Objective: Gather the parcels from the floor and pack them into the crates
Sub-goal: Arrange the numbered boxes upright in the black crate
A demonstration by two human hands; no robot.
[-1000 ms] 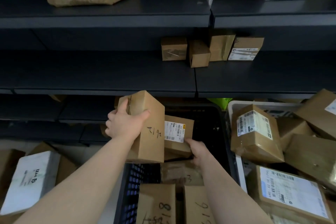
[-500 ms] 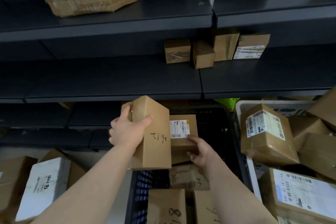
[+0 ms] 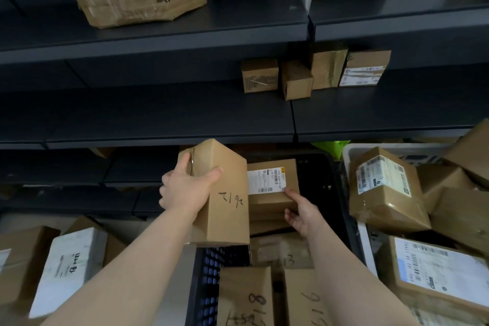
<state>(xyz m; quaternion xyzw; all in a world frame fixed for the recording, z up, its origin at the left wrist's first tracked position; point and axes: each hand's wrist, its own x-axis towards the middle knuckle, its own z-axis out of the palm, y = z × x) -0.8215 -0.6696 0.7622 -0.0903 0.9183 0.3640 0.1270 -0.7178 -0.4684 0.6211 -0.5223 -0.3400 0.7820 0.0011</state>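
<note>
The left hand (image 3: 190, 188) clamps the tall box (image 3: 227, 209) above the crate (image 3: 211, 267) at its left rim. The right hand (image 3: 301, 213) holds the labelled box (image 3: 272, 201) inside. Held one-handed, the tall box could tip outside.

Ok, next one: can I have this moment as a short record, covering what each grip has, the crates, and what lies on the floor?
left grip: holds tall cardboard box, upright, at the black crate's left side
right grip: holds small labelled box by its right edge, inside black crate
black crate, near end: boxes with handwritten numbers
white crate: piled with labelled parcels
floor, left: white parcel among brown boxes
packing: unfinished
</note>
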